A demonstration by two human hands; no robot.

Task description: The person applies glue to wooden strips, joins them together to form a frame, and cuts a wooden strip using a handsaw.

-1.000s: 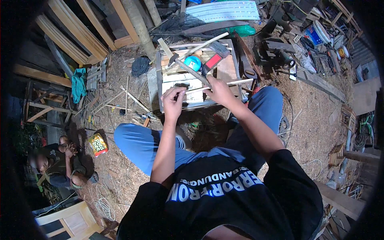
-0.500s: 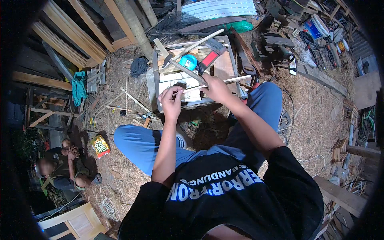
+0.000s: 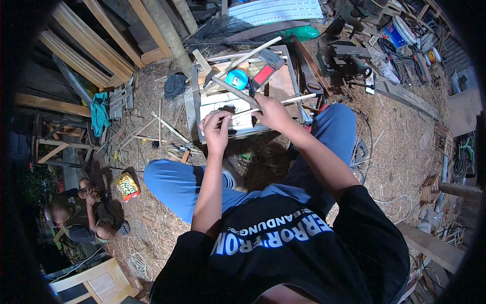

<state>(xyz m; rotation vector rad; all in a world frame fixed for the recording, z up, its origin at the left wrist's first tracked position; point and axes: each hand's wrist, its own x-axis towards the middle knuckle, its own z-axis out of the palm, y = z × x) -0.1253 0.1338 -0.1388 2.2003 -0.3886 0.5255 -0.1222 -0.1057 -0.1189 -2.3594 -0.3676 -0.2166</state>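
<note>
Two hands meet over the low wooden work stand (image 3: 238, 114) in the head view. My left hand (image 3: 216, 133) is curled shut, fingertips pinching the near end of a thin pale wooden strip (image 3: 298, 99), which runs out to the right across the stand top. My right hand (image 3: 271, 112) is closed over that same strip a little farther along; I cannot tell whether it also holds a tool. Just beyond my knuckles lie a blue round tape measure (image 3: 237, 79) and a red-faced block (image 3: 263, 76), with a long batten (image 3: 248, 57) slanting across the back of the stand. My blue-trousered knees flank the stand on a sawdust-covered floor (image 3: 400, 167). Off to the left a teal cloth (image 3: 99, 112) hangs on a timber frame, a yellow snack packet (image 3: 128, 186) lies on the ground, and another person (image 3: 76, 215) crouches in the lower left, well apart from me. A dark machine (image 3: 349, 58) sits at upper right. Compared with a second ago, my left hand has shifted closer to the right, and both have drifted slightly nearer me.
</note>
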